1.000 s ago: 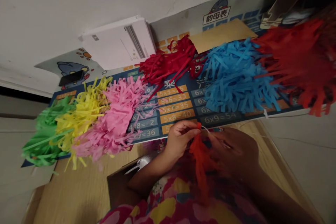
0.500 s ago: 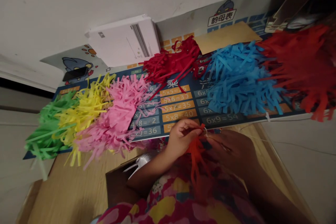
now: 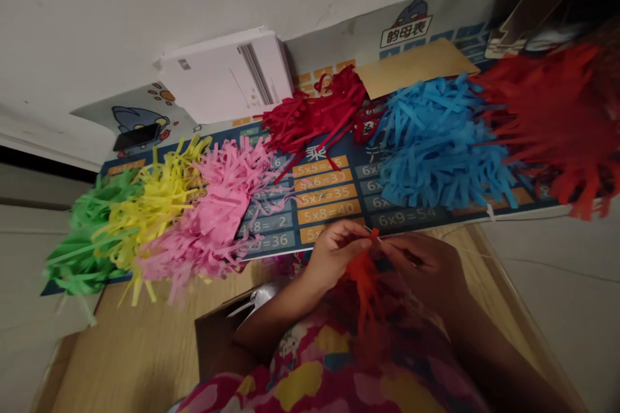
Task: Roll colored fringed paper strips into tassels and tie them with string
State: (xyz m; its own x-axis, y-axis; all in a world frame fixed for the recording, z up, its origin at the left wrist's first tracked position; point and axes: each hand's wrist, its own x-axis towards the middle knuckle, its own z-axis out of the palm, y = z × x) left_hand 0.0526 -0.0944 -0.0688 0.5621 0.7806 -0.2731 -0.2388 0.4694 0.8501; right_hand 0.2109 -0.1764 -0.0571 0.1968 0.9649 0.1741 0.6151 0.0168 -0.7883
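Note:
My left hand (image 3: 336,251) pinches the top of a small bundle of orange-red paper strips (image 3: 365,287) that hangs down over my lap. My right hand (image 3: 426,264) is closed next to it, fingers pinched on a thin white string (image 3: 382,240) at the bundle's top. Both hands hover at the near edge of a blue multiplication mat (image 3: 329,197). On the mat lie fringed paper heaps: green (image 3: 84,242), yellow (image 3: 150,200), pink (image 3: 217,206), dark red (image 3: 314,116), blue (image 3: 436,142) and a large red one (image 3: 557,116).
A white box (image 3: 227,74) stands against the wall behind the mat, with a dark phone (image 3: 135,137) to its left. A brown paper sheet (image 3: 411,64) lies behind the blue heap. A cardboard box (image 3: 216,342) with a silvery ribbon spool (image 3: 264,297) sits by my left arm on the wooden table (image 3: 135,348).
My hands stay together at the bundle's top, with the fingers shifting slightly on the string. The view has tilted a little.

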